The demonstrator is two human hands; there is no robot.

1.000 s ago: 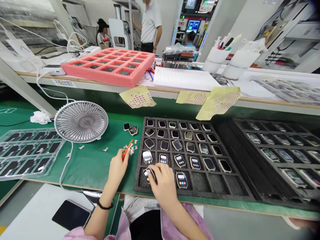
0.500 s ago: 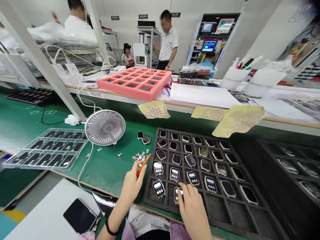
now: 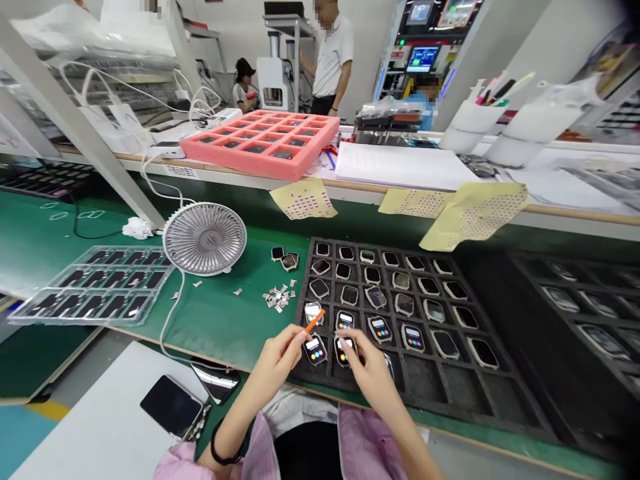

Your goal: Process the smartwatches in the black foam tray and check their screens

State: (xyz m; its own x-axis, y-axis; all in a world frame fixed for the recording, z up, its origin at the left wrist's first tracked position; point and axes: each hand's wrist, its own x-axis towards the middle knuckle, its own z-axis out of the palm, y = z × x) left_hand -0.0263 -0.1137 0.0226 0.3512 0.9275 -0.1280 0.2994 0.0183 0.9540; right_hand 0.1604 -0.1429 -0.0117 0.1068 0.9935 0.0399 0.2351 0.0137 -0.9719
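A black foam tray (image 3: 435,390) on the green mat holds several smartwatch bodies; those in its two front rows have lit screens. My left hand (image 3: 277,360) pinches a thin orange stick (image 3: 315,321), whose tip hovers over the tray's front-left corner, just above a lit watch (image 3: 316,351). My right hand (image 3: 367,373) is right beside it, thumb and fingers closed around the neighbouring lit smartwatch (image 3: 344,348) in the front row. The two hands almost touch. The cells at the tray's front right have nothing in them.
A small white fan (image 3: 205,239) and a clear tray (image 3: 95,293) of dark screens lie to the left. Loose sticker bits (image 3: 277,297) and two loose watches (image 3: 285,259) lie beside the tray. A phone (image 3: 170,405) is near my left elbow. A second black tray (image 3: 575,300) is at the right, a pink tray (image 3: 265,143) on the shelf. People stand behind.
My left hand moved right with the orange stick, from beside the tray to over its front-left cells. My right hand shifted left and closed on a front-row watch.
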